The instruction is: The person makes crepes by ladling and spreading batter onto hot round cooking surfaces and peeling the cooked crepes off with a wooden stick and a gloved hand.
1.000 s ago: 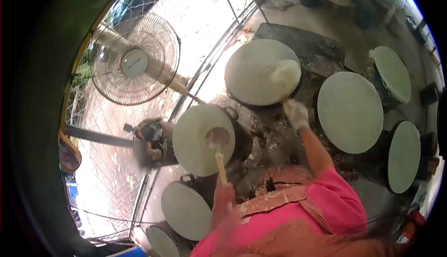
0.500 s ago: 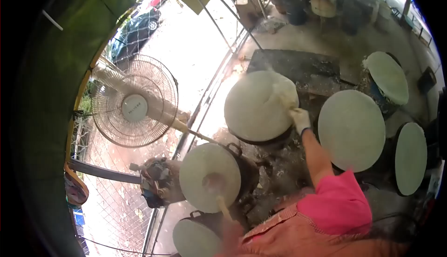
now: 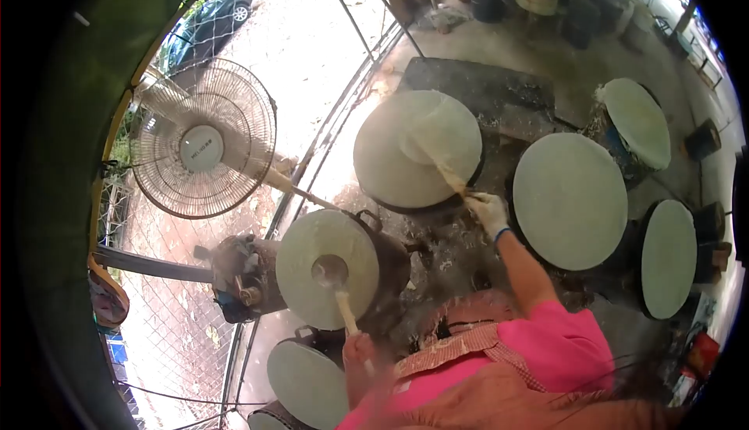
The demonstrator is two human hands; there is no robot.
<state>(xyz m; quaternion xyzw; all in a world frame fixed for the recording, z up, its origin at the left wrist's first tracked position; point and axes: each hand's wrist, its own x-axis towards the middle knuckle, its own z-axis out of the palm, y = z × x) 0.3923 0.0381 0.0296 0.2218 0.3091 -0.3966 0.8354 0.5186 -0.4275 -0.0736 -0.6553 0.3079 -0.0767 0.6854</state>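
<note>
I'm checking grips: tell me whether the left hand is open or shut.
Shut: the left hand wraps the handle, which sticks out past it.

My gloved right fingers (image 3: 488, 210) grip a wooden-handled tool (image 3: 450, 176) over the pale disc (image 3: 382, 138) toward one o'clock; my left fingers (image 3: 357, 344) hold a ladle (image 3: 345, 311) over a second disc (image 3: 300, 262) at seven; a fan (image 3: 201, 148) faces me at ten.

Round pot tops (image 3: 386, 157) look smooth and matt

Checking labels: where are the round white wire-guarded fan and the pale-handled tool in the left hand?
Round white wire-guarded fan (image 3: 201, 148), head view: its round central hub.
Pale-handled tool (image 3: 346, 311), head view: the visible stretch of its handle.
</note>
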